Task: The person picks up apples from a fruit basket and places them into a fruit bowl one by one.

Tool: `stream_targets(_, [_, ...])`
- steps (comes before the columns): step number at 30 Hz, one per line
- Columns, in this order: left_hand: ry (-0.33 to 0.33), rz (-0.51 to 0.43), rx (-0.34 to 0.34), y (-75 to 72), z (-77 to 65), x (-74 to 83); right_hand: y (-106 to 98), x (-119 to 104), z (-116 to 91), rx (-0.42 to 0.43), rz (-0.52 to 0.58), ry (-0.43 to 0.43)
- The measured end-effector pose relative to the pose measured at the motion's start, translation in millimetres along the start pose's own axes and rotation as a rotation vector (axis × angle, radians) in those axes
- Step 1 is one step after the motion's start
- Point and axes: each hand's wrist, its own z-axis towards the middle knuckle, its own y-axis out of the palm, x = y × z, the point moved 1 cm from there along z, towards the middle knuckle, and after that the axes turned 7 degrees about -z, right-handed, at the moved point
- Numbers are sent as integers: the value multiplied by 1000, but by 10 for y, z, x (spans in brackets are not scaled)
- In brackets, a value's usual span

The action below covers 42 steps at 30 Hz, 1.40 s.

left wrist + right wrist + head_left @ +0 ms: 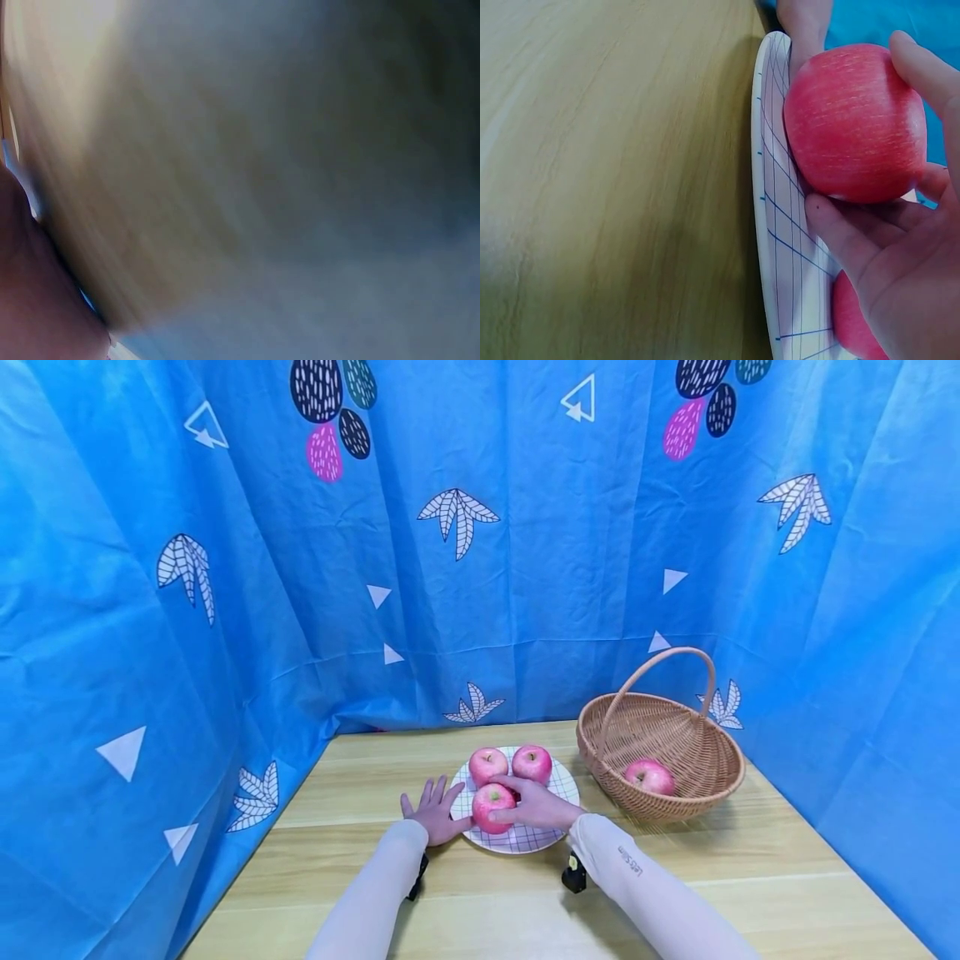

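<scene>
On a white plate with a blue grid [525,841] lie three visible apples. My right hand [542,806] reaches in from the right and holds the nearest red apple [491,810], its thumb and fingers around the side; the right wrist view shows this apple [855,124] between them. Behind it sit a paler apple [487,763] and a darker red apple [532,762]. My left hand [437,814] has its fingers spread at the plate's left rim, thumb toward the held apple. The left wrist view is mostly blurred, with skin [45,300] at the lower left.
A wicker basket [675,806] with a tall arched handle stands at the right of the wooden table [360,785], one apple [650,776] inside. Blue patterned curtain [555,635] closes in the back and both sides.
</scene>
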Motion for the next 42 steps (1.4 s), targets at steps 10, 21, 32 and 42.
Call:
stream_targets(10, [4,0,9,6,-3,0,-63,-38,-60,-4,18,-22])
stream_targets(21, [-6,6,9,23,12,-17,-162,-55,-139,-24,93,-5])
stream_targets(32, [4,7,22,39,18,-28,-334,-135,-253,-24,25,-27])
stream_targets(42, [11,14,28,62,39,-44,-516,-256,-468,-6,28,-61])
